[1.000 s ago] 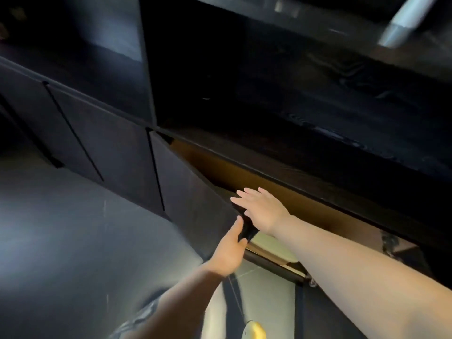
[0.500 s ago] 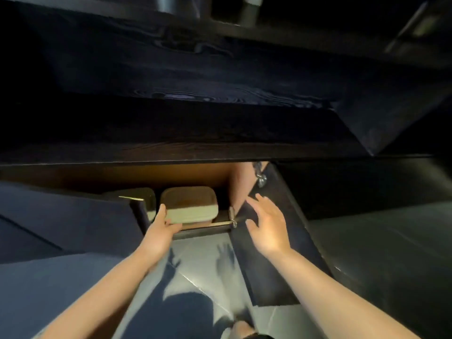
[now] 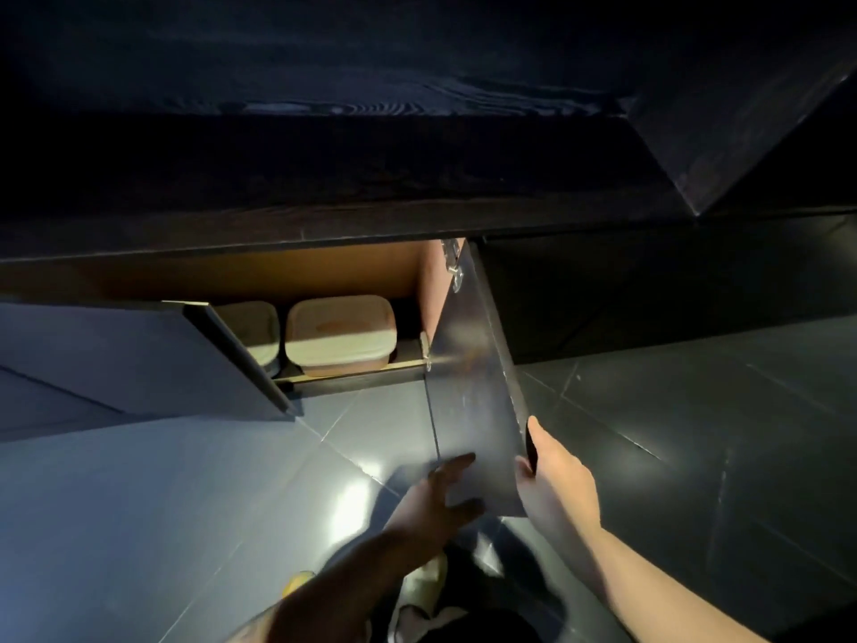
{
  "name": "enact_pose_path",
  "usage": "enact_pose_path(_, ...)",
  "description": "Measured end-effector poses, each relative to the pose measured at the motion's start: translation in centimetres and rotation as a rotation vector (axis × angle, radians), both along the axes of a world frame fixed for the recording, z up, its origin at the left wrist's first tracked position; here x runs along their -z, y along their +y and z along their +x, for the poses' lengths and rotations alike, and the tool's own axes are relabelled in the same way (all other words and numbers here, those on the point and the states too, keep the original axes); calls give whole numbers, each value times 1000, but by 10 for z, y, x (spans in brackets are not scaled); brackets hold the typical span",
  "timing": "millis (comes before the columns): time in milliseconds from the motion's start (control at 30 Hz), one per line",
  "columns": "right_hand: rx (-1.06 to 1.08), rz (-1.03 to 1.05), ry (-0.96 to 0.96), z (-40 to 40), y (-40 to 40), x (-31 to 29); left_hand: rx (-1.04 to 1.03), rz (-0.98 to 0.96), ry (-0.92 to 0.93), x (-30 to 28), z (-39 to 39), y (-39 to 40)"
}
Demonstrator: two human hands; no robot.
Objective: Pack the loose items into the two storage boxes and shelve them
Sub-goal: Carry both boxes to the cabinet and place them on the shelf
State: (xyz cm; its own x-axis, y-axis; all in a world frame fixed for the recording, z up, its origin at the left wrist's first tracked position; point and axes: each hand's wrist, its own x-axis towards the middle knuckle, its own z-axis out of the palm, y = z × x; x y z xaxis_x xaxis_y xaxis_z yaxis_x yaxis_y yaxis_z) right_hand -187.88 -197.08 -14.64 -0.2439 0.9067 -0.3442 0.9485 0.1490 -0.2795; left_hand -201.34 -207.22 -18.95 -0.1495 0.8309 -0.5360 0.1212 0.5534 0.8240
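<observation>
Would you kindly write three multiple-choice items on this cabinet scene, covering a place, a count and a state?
1. Where are the boxes?
A. on the floor
B. inside the cabinet
C. in the left hand

2. How many boxes show?
A. two
B. three
C. four

3. What is the right hand doing?
A. hanging idle
B. lifting a box
C. gripping the right door

Answers: 1 B, they sit on the shelf between the open doors. 2 A, one in full and one half hidden by the left door. 3 C, its thumb and fingers pinch the door's edge.
</observation>
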Motion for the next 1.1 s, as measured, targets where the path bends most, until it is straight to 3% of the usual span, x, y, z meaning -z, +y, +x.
enact_pose_path(233, -222, -258, 224, -58, -43, 6, -111, 65, 19, 3, -33, -58)
enact_pose_path(433, -502, -65, 136, -141, -59, 2, -460, 92, 99, 0, -87, -89)
enact_pose_path(633, -458, -49, 60, -242, -67, 2, -647, 218, 306, -2, -187, -79)
enact_pose_path(767, -374, -65, 51, -293, -62, 4, -787, 29, 229, 8, -238, -63)
enact_pose_path(867, -294, -81, 50, -324, -62, 9, -773, -114, 255, 15, -268, -45)
enact_pose_path(1100, -164, -121, 69, -371, -49, 12, -718, -151, 320, 15, -308, -10)
